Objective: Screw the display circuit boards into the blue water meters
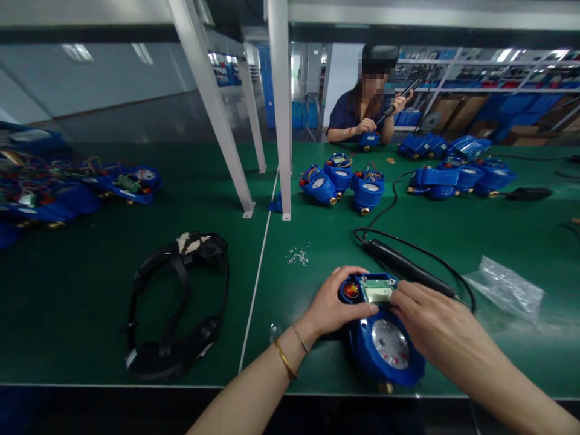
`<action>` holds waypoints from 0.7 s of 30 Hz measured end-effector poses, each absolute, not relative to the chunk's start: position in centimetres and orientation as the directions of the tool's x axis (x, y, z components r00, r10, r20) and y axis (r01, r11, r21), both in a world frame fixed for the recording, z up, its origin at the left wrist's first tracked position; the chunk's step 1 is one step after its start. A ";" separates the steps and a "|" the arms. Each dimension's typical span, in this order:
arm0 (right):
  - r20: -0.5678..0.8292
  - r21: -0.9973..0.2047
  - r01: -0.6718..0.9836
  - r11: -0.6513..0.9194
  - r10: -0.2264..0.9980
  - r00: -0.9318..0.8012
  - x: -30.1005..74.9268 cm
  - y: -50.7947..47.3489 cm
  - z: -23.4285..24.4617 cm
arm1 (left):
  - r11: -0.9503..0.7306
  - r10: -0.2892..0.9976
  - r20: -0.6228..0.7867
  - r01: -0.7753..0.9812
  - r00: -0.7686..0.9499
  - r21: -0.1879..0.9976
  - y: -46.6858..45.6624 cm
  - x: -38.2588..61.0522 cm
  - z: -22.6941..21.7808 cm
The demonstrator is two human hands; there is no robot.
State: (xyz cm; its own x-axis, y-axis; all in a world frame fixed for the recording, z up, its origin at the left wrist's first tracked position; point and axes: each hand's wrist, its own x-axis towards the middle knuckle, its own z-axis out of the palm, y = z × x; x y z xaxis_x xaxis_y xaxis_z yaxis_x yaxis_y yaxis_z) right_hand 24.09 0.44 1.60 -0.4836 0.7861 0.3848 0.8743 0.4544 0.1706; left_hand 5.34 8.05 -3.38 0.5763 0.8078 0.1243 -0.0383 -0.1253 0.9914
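Blue plastic houses the round-dialled meter (383, 329), set at the near edge of the green counter (330, 241), presumably for easy reach. The left hand (333, 308) has its grip closed around the upper left rim, likely steadying it. The right hand's (419, 311) fingers bend at the grey rectangular display (379, 294); whether they pinch anything cannot be told. Small silvery pieces (299, 257) lie nearby, perhaps for handy picking.

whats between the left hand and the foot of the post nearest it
A scatter of tiny pale pieces lies on the green tabletop between the left hand and the post's foot, as the head view shows; they are too small to identify.
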 end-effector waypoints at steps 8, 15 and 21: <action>0.443 0.100 0.862 0.497 0.754 -0.486 24.2 1.0 1.4 | -0.102 0.819 0.117 -0.058 0.562 0.993 7.9 5.2 -4.1; 0.413 0.052 0.867 0.495 0.780 -0.470 24.1 1.0 1.1 | -0.085 0.815 0.084 -0.025 0.573 0.996 8.3 5.0 -3.8; 0.307 -0.564 0.740 0.365 0.925 -0.223 26.8 1.0 1.5 | -0.010 0.798 0.023 -0.024 0.603 1.000 8.7 4.6 -3.4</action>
State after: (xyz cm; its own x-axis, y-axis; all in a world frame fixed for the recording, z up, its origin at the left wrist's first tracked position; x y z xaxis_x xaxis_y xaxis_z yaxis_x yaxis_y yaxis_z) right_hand 26.80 0.98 1.48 -0.2226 0.9254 0.3067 0.7403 0.3651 -0.5645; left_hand 4.63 8.75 -3.36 0.6029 0.7975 0.0229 -0.0244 -0.0103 0.9996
